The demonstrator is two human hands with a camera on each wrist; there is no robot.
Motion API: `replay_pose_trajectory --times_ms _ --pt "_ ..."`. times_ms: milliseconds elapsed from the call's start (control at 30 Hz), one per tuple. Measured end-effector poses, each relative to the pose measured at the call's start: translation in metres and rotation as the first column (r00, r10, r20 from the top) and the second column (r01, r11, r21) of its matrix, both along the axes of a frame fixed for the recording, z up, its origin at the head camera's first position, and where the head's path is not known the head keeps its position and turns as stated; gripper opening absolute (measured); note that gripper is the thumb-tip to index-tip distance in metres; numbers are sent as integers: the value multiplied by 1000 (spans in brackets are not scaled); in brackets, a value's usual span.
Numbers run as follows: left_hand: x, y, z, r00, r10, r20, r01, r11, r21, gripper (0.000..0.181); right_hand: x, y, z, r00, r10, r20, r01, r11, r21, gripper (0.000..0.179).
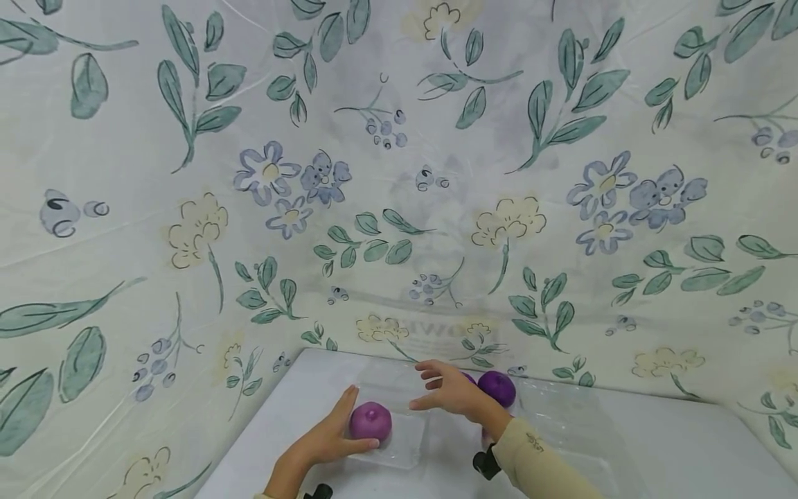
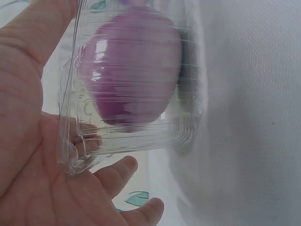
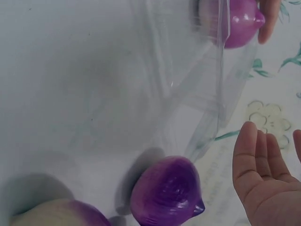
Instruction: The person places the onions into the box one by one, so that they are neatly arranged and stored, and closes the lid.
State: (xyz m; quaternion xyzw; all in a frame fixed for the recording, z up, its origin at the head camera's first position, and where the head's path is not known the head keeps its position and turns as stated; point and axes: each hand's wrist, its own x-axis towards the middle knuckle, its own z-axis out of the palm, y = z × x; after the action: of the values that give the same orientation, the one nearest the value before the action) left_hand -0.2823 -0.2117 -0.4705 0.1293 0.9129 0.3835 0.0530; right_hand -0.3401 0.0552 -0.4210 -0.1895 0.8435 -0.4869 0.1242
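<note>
A clear plastic box [image 1: 406, 443] with a raised lid panel stands on the white table, a glossy purple onion [image 1: 370, 421] inside it. My left hand [image 1: 324, 433] rests at the box's left side, thumb along the near edge and fingers toward the far edge. Through the ribbed wall in the left wrist view, the onion [image 2: 134, 66] shows close beside the left palm. My right hand [image 1: 451, 389] hovers to the right of the box with its fingers spread and nothing held. Near it lies a darker purple onion [image 1: 497, 388], its pointed tip visible in the right wrist view.
Another onion [image 3: 61, 214], pale with purple, lies beside the dark one, partly cut off by the frame. More clear plastic packaging [image 1: 561, 423] lies on the right of the white table [image 1: 679, 443]. A floral cloth [image 1: 436, 208] hangs behind the table's far edge.
</note>
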Motion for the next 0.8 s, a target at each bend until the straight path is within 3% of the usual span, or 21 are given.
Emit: replay_pose_trajectory --times_ms 400,800 --pt "0 0 -2 1000 12 28 -12 1000 14 118 -8 17 2 999 -35 -41 33 999 -41 69" --pt "1 -2 -2 1000 -6 4 6 1000 7 118 -28 29 -1 987 -142 -80 141 990 -20 75"
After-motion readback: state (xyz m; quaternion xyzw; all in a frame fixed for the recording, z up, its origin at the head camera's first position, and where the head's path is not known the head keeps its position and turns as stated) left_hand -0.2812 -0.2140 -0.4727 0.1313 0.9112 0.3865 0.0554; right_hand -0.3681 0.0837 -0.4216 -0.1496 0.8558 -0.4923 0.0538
